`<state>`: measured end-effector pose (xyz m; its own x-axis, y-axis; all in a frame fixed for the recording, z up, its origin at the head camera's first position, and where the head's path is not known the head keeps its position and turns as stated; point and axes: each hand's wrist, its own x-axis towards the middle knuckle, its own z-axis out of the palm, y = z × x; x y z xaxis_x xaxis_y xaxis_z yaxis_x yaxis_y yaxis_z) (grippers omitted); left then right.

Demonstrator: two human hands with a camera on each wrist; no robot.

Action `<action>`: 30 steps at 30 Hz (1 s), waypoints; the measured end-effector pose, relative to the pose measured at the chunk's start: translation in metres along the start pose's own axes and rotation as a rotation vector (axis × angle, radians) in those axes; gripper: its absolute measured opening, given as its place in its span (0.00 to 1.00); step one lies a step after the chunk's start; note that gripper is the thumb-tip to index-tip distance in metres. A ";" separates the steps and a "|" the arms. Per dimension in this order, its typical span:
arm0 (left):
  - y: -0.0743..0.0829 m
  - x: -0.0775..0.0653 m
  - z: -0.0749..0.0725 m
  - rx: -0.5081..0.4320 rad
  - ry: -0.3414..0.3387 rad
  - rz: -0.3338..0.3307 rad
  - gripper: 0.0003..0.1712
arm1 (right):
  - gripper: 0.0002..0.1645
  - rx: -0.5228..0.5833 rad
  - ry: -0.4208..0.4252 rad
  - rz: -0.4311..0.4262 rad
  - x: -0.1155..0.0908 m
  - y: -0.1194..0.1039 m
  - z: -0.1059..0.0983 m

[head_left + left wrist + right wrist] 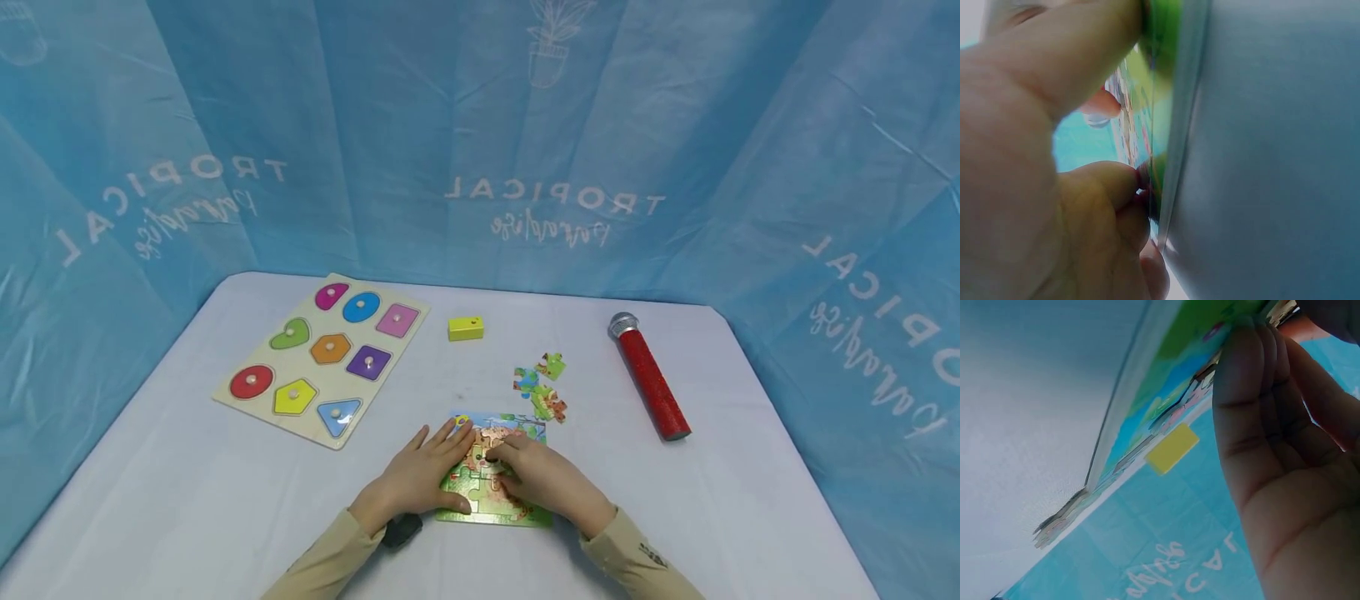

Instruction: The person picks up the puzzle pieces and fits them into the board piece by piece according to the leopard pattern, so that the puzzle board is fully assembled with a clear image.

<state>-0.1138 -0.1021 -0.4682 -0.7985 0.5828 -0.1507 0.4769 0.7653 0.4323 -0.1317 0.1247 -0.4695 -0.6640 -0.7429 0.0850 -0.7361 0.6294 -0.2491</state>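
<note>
A jigsaw puzzle with a cartoon animal on a green and blue ground lies near the front middle of the table. On its left part rests my left hand, fingers spread, thumb along the near edge. My right hand reaches over the right half, bent fingertips at the middle pieces. In the right wrist view its fingers come down onto the board; I cannot tell whether they pinch a piece. Beyond the board's upper right corner lie loose jigsaw pieces, one a little farther back.
A shape peg board with coloured knobbed pieces lies at left. A yellow block sits behind the puzzle. To the right lies a red microphone. A black object shows beside my left wrist. Blue curtains surround the white table.
</note>
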 end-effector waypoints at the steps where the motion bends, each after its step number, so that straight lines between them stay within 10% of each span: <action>1: 0.000 0.000 0.000 -0.004 0.002 0.001 0.57 | 0.17 0.003 -0.005 0.002 0.001 0.000 0.000; 11: -0.004 0.005 0.005 0.005 0.001 0.005 0.57 | 0.16 0.206 0.078 0.118 0.002 0.020 -0.013; 16: 0.000 0.002 0.004 0.035 0.006 0.016 0.57 | 0.23 0.188 0.093 0.234 0.005 0.032 -0.012; 30: 0.025 -0.003 0.010 0.181 -0.097 0.141 0.45 | 0.23 0.050 0.085 0.198 0.015 0.026 -0.007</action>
<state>-0.0956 -0.0823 -0.4663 -0.6847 0.7040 -0.1885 0.6459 0.7060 0.2905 -0.1621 0.1318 -0.4682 -0.8049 -0.5831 0.1100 -0.5845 0.7471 -0.3165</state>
